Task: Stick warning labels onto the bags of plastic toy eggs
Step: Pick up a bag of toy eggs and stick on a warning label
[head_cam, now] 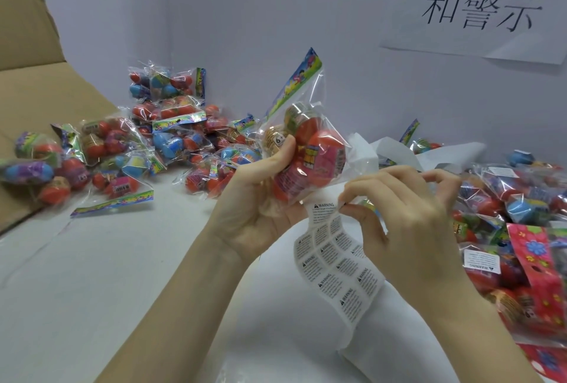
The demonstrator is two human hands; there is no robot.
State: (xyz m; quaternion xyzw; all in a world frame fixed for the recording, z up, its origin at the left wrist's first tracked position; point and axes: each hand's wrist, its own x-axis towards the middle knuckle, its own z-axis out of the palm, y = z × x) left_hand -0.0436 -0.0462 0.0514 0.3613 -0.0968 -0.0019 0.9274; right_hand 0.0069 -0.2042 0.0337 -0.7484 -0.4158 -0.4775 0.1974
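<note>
Above the white table [122,275], about midway between the two heaps, the left hand [254,195] grips a bag [303,149] of toy eggs, fingers curled under it and thumb pressed on its front, header strip pointing up; just below the bag hangs the label sheet [334,263], its top edge apparently held against the same palm; the right hand [408,217] pinches at the sheet's upper corner with thumb and forefinger, seemingly lifting a single warning label, though whether it has come free I cannot tell; left of the bag lies an unlabelled-looking pile [147,143], right of it a pile [515,229] where at least one white label shows; the bag looks light, its film slick and crinkly, the eggs inside hard and rounded, so holding it around the eggs seems sound; the label, thin and limp, wants taking by one bare corner and smoothing onto a flat stretch of film.
</note>
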